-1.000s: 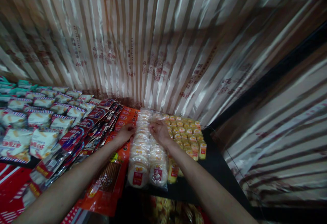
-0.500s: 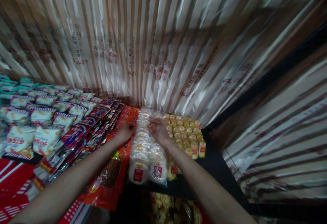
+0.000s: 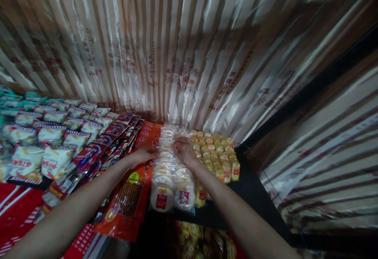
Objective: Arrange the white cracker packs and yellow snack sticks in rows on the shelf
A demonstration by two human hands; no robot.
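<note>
Both my arms reach forward to a double row of round white rice-cracker packs [image 3: 171, 172] with red labels, laid on a dark shelf. My left hand [image 3: 143, 155] rests on the row's left side, fingers curled against the packs. My right hand [image 3: 184, 150] lies on top of the row near its far end, fingers bent down onto the clear wrappers. Whether either hand truly grips a pack is hard to make out.
Orange snack bags [image 3: 130, 196] lie left of the crackers, then dark red packets [image 3: 103, 145] and white puffy bags [image 3: 50, 141]. Small yellow packs [image 3: 217, 152] sit to the right. A striped shiny curtain [image 3: 177, 54] hangs behind. The dark shelf edge [image 3: 254, 196] runs right.
My left hand has slid a little nearer along the cracker row's left side. The right hand has stayed on the row's top. The view has shifted slightly.
</note>
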